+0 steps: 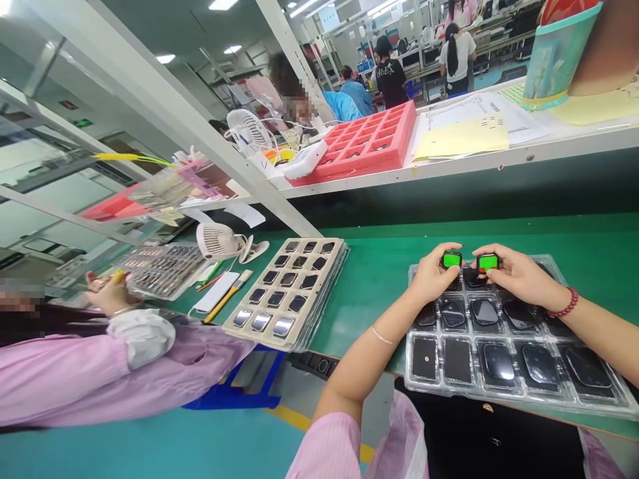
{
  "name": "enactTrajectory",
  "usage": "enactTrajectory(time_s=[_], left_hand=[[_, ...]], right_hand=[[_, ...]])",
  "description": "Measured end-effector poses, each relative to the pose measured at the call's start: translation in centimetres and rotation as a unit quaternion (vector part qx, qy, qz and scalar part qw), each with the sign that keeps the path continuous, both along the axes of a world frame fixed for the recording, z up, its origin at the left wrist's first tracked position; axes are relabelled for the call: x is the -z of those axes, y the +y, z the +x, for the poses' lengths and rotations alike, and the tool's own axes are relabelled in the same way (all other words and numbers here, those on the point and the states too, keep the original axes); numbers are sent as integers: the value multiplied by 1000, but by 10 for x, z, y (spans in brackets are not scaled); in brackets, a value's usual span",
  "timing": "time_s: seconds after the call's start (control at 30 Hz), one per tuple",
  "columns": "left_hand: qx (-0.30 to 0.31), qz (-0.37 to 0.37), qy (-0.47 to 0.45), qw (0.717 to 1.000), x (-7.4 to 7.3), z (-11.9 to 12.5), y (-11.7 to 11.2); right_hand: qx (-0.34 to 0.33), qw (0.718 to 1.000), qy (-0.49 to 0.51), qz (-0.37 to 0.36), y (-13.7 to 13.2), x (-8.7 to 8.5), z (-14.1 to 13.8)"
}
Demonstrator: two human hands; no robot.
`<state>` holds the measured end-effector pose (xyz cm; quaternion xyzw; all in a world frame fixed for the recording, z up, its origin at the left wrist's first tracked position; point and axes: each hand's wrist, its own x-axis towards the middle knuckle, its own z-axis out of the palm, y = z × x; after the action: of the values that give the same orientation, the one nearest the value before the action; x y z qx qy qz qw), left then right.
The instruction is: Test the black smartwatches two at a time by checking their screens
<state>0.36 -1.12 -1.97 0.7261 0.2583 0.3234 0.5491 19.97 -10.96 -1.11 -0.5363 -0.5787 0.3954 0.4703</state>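
Observation:
Two small square smartwatch bodies with lit green screens are up over the back of a clear plastic tray [414, 392]. My left hand [433, 274] is closed on the left smartwatch [452, 257], its thumb at the lower edge of the screen. In my right hand [519, 276] is the right smartwatch [488, 262], which shows red patches along the bottom of its green screen. Below my hands, the tray's compartments hold several dark-screened watch bodies [498, 361]. Two front-left compartments show flat black padding [456, 359]. My forearms hide part of the tray.
Left of me stands a stack of beige trays [312, 313] with watch bodies. Beyond it lie a yellow-handled brush [222, 304], a white box [215, 293] and a small fan [217, 241]. A co-worker's hand [112, 293] is at far left. A shelf [549, 148] with a red foam tray [372, 143] runs ahead.

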Motion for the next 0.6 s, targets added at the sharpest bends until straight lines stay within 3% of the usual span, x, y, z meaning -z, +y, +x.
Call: enactTrajectory(time_s=[0.6], left_hand=[[5, -19, 37, 999, -2, -1, -1]], right_hand=[[-11, 1000, -14, -2, -2, 1, 0]])
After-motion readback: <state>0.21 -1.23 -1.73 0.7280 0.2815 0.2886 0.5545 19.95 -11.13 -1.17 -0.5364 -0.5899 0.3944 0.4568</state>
